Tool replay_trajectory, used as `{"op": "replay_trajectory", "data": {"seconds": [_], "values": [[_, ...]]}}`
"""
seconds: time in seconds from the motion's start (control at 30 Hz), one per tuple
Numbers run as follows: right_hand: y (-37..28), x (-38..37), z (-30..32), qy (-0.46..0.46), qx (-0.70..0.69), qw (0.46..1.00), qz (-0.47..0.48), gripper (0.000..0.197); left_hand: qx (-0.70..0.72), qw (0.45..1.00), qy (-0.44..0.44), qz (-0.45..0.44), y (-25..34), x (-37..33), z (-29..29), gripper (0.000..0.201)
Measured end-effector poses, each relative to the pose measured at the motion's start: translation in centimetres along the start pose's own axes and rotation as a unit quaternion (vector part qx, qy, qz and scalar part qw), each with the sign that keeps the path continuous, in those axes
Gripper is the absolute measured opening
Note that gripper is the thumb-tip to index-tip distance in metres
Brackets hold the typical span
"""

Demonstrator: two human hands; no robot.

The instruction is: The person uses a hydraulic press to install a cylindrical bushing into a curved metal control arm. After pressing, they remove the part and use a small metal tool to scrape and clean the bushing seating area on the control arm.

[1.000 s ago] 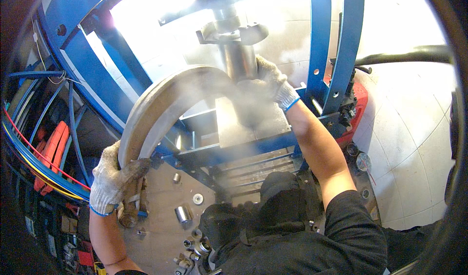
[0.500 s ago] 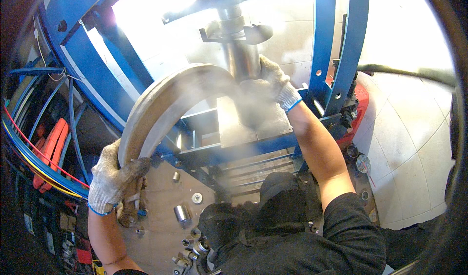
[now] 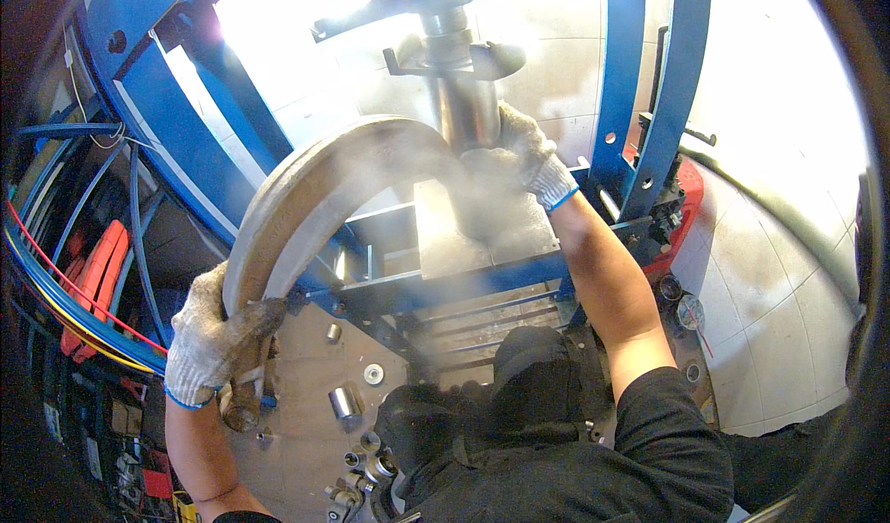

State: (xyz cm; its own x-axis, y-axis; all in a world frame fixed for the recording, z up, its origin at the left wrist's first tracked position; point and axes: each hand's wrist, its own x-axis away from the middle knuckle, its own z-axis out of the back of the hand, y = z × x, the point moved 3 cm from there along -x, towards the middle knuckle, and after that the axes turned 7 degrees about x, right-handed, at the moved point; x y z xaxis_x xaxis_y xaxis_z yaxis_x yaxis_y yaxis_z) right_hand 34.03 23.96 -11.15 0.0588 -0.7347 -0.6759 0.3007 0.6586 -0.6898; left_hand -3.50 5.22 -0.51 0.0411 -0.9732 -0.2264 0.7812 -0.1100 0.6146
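A large grey curved metal ring (image 3: 315,198) stands on edge under the steel ram (image 3: 464,106) of a blue press frame (image 3: 640,87). My left hand (image 3: 218,338), in a white knit glove, grips the ring's lower left end. My gloved right hand (image 3: 519,157) holds the ring's upper right part right beside the ram. The ring's middle rests over the press's flat steel bed (image 3: 473,235). Haze or dust blurs the area around the ram and bed.
Blue and red hoses and cables (image 3: 65,282) run along the left. Steel cylinders and sockets (image 3: 345,401) lie on the tiled floor below the bed. A red pump unit (image 3: 684,203) with a gauge sits at the right, next to pale floor tiles (image 3: 788,273).
The view has shifted slightly, with ram and ring sitting a little higher and further right in the picture. Both hands keep their grip on the ring.
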Motion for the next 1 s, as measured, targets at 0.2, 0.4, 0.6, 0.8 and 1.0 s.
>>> {"op": "replay_trajectory", "data": {"seconds": [0.2, 0.4, 0.6, 0.8, 1.0], "values": [[0.4, 0.0, 0.1, 0.009, 0.007, 1.000, 0.009, 0.071, -0.002, 1.000, 0.003, -0.002, -0.4, 0.0, 0.0, 0.066], [0.7, -0.3, 0.2, 0.008, 0.029, 0.999, 0.030, 0.063, 0.025, 0.999, 0.021, -0.005, -2.2, -0.2, -0.2, 0.065], [-0.3, 0.1, 0.3, 0.003, 0.060, 0.996, 0.064, 0.061, -0.044, 0.993, 0.013, -0.110, -2.0, -0.5, 0.0, 0.056], [0.1, 1.0, 0.6, -0.035, 0.021, 0.999, 0.005, 0.065, -0.004, 0.998, 0.032, -0.060, -1.2, -0.2, -0.1, 0.062], [0.0, 5.5, 3.0, 0.132, -0.138, 0.981, 0.023, 0.063, 0.044, 0.998, 0.033, -0.004, -1.9, -0.3, -0.2, 0.061]]}}
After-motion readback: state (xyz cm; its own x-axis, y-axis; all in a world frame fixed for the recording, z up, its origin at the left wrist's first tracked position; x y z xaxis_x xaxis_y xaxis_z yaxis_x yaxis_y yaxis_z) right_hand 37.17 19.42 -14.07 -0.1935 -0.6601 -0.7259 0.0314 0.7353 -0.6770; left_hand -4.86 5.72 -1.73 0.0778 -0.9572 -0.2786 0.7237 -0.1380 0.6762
